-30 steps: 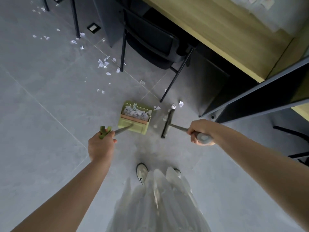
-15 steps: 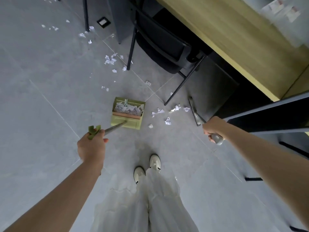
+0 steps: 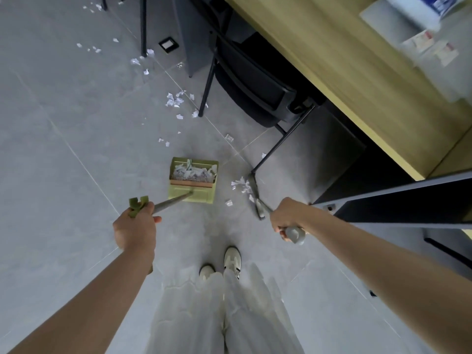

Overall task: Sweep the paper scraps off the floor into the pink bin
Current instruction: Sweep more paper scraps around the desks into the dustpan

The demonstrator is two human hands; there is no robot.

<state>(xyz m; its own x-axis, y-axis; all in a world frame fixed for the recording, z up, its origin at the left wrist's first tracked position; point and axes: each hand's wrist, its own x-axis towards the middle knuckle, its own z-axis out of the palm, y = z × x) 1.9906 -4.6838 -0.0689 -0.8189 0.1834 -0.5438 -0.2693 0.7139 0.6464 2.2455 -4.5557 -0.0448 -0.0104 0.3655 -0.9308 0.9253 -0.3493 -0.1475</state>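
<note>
A grey tiled floor [image 3: 63,149] is being seen from above. A black chair [image 3: 252,85] w/ thin metal legs is being kept tucked under a long wooden desk [image 3: 344,72] at upper right. Papers [image 3: 431,44], blurred, are being kept on the desk top. A small square floor socket [image 3: 167,44] is being shown near a dark table leg [image 3: 143,26]. A dark cabinet panel [image 3: 398,200] is being seen at right. White shoes [image 3: 231,261] & pale wide trousers [image 3: 217,315] are being worn at bottom centre.
</note>
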